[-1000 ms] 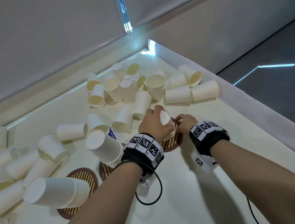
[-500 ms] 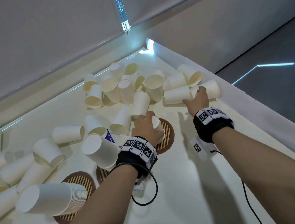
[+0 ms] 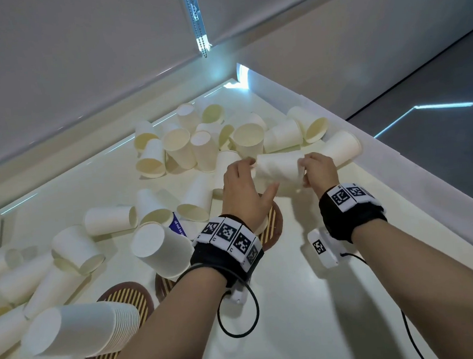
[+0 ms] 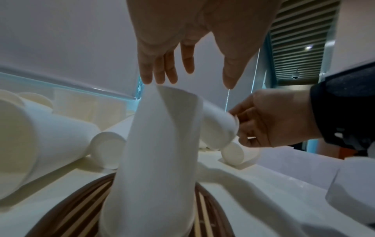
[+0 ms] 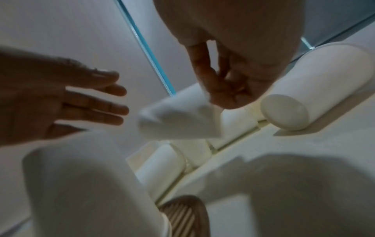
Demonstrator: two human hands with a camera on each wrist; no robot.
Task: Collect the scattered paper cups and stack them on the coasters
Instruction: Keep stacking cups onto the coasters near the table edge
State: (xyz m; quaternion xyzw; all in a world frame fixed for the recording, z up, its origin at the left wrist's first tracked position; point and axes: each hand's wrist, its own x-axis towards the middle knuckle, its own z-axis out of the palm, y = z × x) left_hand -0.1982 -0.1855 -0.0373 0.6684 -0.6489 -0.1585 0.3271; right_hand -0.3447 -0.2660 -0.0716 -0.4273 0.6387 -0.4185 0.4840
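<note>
My right hand pinches a white paper cup by its rim and holds it sideways in the air. The same cup shows in the left wrist view and, blurred, in the right wrist view. My left hand is open with straight fingers, just over an upside-down cup. That cup stands on a brown striped coaster, mostly hidden under the hand in the head view. The held cup's base points at my left fingers.
A tilted stack of cups rests on a coaster at front left, and another stack on the coaster beside it. Several loose cups lie at the back and left. One cup lies by the table's right edge.
My right hand reached to the cups at the far right, took one and brought it back toward the left hand. My left hand let go of the cup on the coaster and opened.
</note>
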